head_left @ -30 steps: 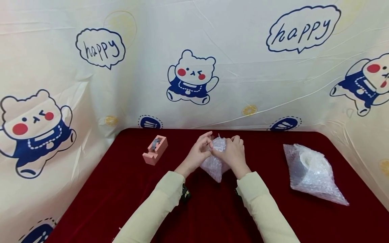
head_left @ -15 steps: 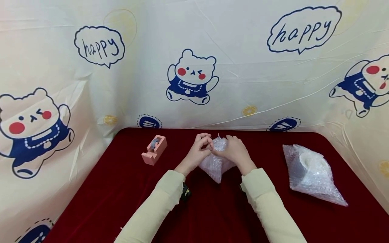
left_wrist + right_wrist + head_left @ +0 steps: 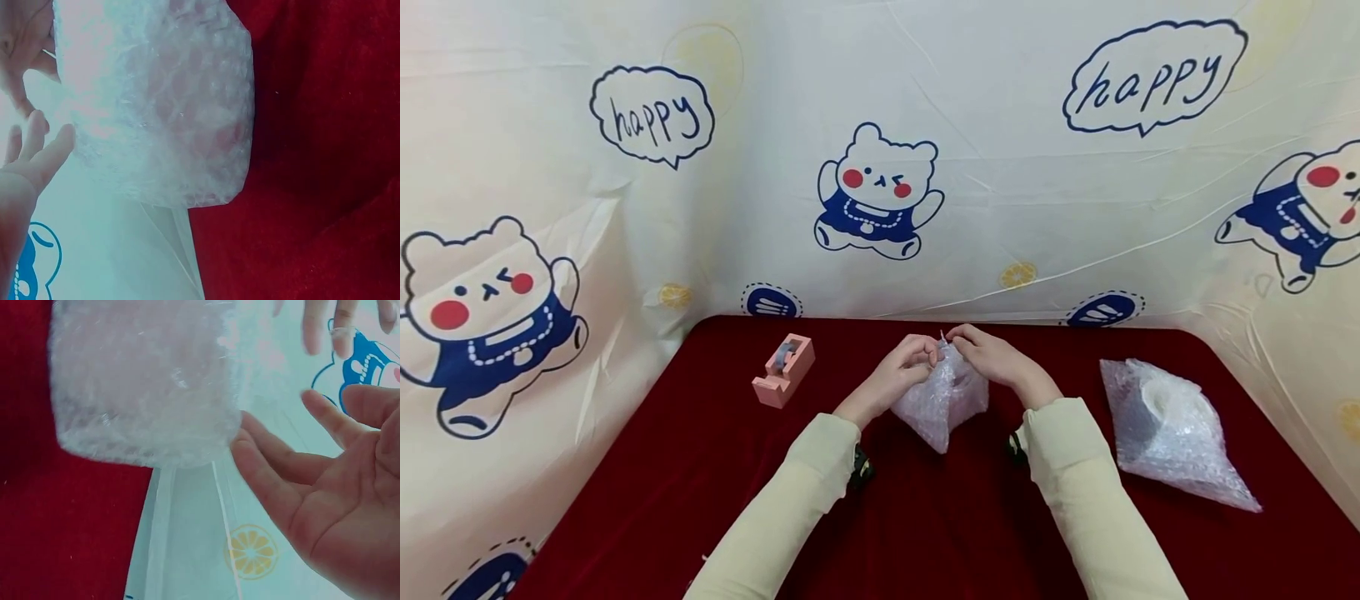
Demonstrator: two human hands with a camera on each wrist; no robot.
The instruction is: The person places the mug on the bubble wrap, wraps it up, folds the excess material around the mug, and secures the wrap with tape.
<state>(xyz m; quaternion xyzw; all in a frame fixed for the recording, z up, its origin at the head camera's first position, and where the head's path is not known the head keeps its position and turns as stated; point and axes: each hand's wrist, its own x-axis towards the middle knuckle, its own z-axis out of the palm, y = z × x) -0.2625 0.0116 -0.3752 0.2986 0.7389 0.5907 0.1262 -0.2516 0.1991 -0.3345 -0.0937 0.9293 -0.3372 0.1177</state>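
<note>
A bubble-wrapped package (image 3: 942, 404) stands on the red tabletop, its wrap gathered to a point at the top. My left hand (image 3: 906, 367) is at the upper left of the package; in the left wrist view its fingers (image 3: 53, 153) are extended at the wrap's edge. From the right, my right hand (image 3: 996, 358) reaches over the package's top. The right wrist view has its fingertips (image 3: 245, 440) touching the bubble wrap, fingers mostly straight. A small clear glossy patch shows on a left fingertip there. The wrapped contents are hidden.
A pink tape dispenser (image 3: 784, 371) with a grey roll stands to the left on the red cloth (image 3: 700, 467). Another bubble-wrapped bundle (image 3: 1176, 433), with a white rounded thing inside, lies at the right. A printed curtain (image 3: 880, 283) hangs behind the table.
My right hand has shifted from the package's right side up to its top, uncovering that side. The left hand has moved slightly right and closer to the peak.
</note>
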